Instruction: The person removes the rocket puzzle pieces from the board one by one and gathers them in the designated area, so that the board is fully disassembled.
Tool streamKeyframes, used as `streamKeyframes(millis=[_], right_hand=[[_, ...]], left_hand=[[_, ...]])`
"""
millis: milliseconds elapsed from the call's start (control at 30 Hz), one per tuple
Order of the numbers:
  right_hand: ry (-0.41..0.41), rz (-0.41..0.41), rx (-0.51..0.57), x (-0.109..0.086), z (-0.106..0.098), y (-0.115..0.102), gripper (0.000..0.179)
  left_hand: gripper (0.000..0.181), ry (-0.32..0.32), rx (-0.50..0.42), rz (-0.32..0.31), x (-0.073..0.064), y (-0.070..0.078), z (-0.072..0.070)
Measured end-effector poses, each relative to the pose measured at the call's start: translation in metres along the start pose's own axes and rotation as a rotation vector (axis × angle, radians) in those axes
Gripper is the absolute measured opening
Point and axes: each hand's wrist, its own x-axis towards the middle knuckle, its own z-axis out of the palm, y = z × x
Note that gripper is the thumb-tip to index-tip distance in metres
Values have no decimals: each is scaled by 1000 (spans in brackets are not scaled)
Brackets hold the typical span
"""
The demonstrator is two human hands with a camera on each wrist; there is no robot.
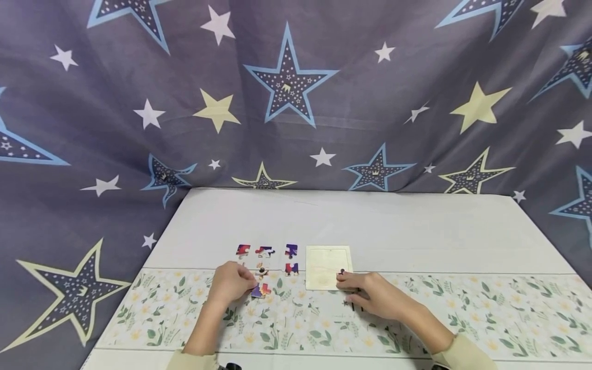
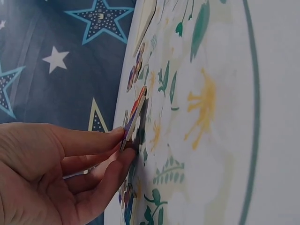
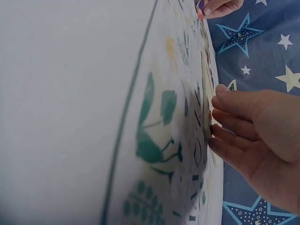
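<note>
Between thumb and fingertips, my left hand (image 1: 231, 282) pinches a purple and red-orange jigsaw piece (image 1: 261, 291). In the left wrist view this piece (image 2: 136, 112) is tilted up, edge toward the camera, close over the tablecloth. My right hand (image 1: 372, 295) is at the lower right corner of a pale wooden puzzle board (image 1: 324, 267) with a raised rim. Its fairly straight fingers (image 3: 234, 124) touch the board's corner, partly covering a small jigsaw piece (image 1: 341, 272) there. The right thumb is near the board's front edge.
Several loose jigsaw pieces lie left of the board, among them a red one (image 1: 242, 250), a purple one (image 1: 291, 250) and a red-purple one (image 1: 291, 269). The white table (image 1: 393, 221) carries a flowered cloth strip (image 1: 296, 329). A star-patterned curtain (image 1: 296, 139) hangs behind.
</note>
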Motion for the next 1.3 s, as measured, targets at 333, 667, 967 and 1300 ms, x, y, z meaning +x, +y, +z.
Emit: streamKeyframes(millis=[333, 667, 967, 1300], right_hand=[[15, 13, 13, 1, 4, 1, 31], [31, 33, 12, 1, 5, 0, 29], [96, 41, 12, 2, 2, 2, 32], [122, 62, -77, 6, -2, 12, 38]], left_hand=[[8, 15, 16, -14, -2, -3, 0], [12, 51, 87, -5, -4, 0, 2], [14, 72, 140, -10, -5, 4, 3], [8, 72, 99, 48, -7, 21, 3]])
